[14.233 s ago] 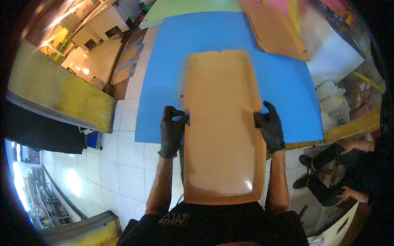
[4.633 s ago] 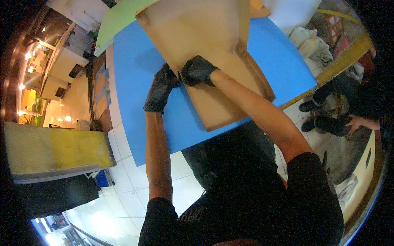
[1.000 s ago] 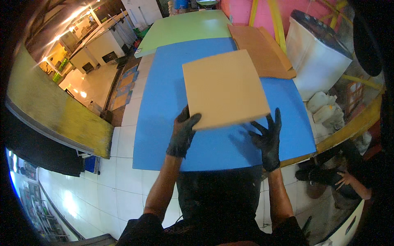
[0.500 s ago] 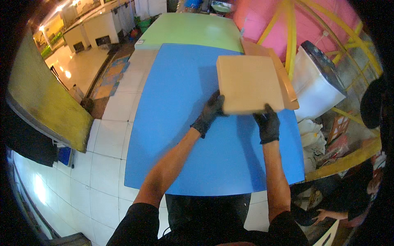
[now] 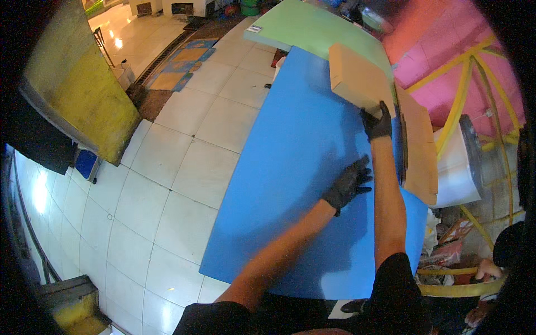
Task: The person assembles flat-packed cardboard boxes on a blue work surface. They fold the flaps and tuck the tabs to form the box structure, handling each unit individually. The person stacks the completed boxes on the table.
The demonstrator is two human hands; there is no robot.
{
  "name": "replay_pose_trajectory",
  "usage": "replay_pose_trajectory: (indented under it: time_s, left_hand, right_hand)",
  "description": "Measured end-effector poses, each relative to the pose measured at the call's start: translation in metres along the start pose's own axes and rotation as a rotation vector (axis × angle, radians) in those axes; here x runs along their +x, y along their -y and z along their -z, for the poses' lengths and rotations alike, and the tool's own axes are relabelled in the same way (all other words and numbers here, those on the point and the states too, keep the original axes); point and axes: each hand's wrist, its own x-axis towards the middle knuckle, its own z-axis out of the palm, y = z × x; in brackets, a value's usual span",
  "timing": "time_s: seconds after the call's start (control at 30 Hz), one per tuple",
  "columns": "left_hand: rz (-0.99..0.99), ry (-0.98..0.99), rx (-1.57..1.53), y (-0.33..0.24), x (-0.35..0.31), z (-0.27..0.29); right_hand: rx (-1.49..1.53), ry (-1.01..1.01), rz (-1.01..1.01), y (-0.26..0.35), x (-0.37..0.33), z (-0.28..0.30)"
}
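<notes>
My right hand point(image 5: 377, 120), in a black glove, grips the near edge of a plain brown cardboard box point(image 5: 360, 75) with its fingers and thumb. The box sits toward the far end of the blue tabletop point(image 5: 268, 178), close to the green surface. Whether its underside rests flat cannot be made out. Nearer to me, my left hand point(image 5: 349, 184), also gloved in black, hovers over the blue top with fingers spread and nothing in them. It is apart from the box, beside my right forearm.
Flat brown cardboard point(image 5: 420, 145) lies along the table's right side. A green-topped surface point(image 5: 318, 25) adjoins the far end. To the right stand a white appliance point(image 5: 455, 167) and yellow bars point(image 5: 460, 106). Another person's hand point(image 5: 489, 270) shows at lower right. White floor tiles point(image 5: 184, 167) spread left.
My left hand has let go of the box and drawn back toward me. The right hand still holds the box, now farther off by the green surface. The view has swung.
</notes>
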Motion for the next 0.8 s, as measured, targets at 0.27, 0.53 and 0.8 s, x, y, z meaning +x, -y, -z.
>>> replay_pose_trajectory:
  time_s: [0.27,0.53,0.8]
  left_hand:
    - [-0.048,-0.061,0.208,-0.038,-0.022,-0.010]
    - [-0.326,-0.099,0.239,-0.045,-0.031,-0.027]
    - [-0.377,-0.020,-0.091,-0.046,-0.032,-0.029]
  right_hand:
    - [0.063,-0.118,0.018,-0.054,0.093,-0.047]
    - [0.054,0.010,0.102,-0.060,0.157,-0.046]
    - [0.161,-0.214,0.053,-0.085,0.149,-0.057]
